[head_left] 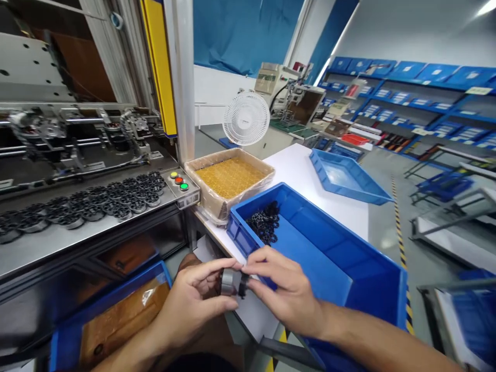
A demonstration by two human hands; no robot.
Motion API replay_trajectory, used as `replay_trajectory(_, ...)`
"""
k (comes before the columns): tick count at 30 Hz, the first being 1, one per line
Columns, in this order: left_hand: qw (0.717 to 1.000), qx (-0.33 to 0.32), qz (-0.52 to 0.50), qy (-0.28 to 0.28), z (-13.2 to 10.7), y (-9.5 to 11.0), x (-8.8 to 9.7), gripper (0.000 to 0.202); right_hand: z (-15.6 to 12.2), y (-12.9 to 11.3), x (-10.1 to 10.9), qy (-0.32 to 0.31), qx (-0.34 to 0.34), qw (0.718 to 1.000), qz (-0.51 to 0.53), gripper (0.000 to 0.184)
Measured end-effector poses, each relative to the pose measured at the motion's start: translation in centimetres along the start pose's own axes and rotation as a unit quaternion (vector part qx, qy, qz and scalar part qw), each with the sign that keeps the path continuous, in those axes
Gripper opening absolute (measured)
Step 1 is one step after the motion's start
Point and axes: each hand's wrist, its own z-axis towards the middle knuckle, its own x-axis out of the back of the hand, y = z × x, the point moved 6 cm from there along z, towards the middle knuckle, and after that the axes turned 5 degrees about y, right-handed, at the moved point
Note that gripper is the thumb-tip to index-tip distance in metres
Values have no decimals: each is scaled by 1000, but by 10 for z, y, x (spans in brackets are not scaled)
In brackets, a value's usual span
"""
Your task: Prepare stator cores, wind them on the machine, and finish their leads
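My left hand [194, 302] pinches a small grey metal cylinder [227, 282] in front of me. My right hand [284, 289] holds a black ring-shaped part [244, 284] against the end of that cylinder. Both hands hover at the near corner of a big blue bin [333, 258], which holds a pile of black rings [265, 222] in its far left corner. Several dark round assembled parts [96, 201] lie in rows on the metal machine shelf [77, 237] to the left.
A cardboard box of yellow-orange pieces [229, 178] stands behind the bin. An empty blue tray [346, 178] and a white fan [246, 119] sit further back on the white table [298, 165]. Machine buttons [179, 181] are beside the box. A blue crate [112, 320] lies below left.
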Motion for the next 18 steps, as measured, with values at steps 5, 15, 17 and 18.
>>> replay_trajectory(5, 1000, -5, 31, -2, -1, -4, -7, 55, -4, 0, -2, 14, 41, 999, 22, 20)
replay_trajectory(15, 993, -87, 71, 26, -1, 5, -6, 54, -10, -6, -5, -46, 140, 989, -20, 46)
replay_trajectory(17, 994, -81, 68, 21, -2, 6, -5, 54, -12, -6, -4, -39, 167, 984, -47, 43)
replay_trajectory(18, 995, -74, 68, 16, -2, 5, -5, 55, -13, -7, -4, -38, 180, 981, -59, 41)
